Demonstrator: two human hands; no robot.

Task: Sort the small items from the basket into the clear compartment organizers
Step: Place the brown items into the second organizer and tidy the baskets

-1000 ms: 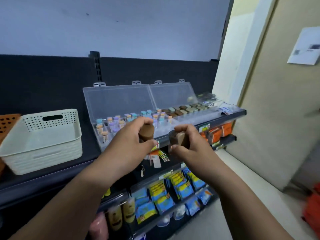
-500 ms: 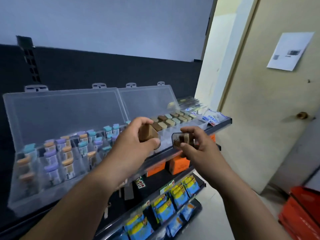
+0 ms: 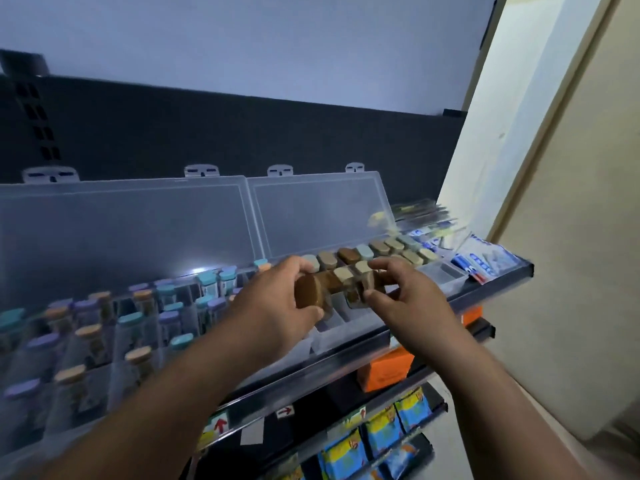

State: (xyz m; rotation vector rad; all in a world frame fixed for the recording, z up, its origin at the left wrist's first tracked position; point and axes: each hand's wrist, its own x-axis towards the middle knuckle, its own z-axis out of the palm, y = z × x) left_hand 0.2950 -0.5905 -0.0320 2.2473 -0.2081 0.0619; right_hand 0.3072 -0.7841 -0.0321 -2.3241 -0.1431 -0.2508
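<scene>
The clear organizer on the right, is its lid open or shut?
Open: its clear lid stands raised behind the rows of capped items.

The left organizer (image 3: 121,230) runs off the picture's edge, its vials (image 3: 86,337) blurred; the right hand (image 3: 415,303) covers most of its jar (image 3: 355,296).

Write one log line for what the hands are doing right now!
left hand: holds brown-capped vial | right hand: pinches small clear jar | where: over right clear organizer | status: neither set down yet

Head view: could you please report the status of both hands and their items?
Left hand grips brown-capped container. Right hand pinches small clear container. Both over right organizer, lid open. No obstruction visible.
</scene>
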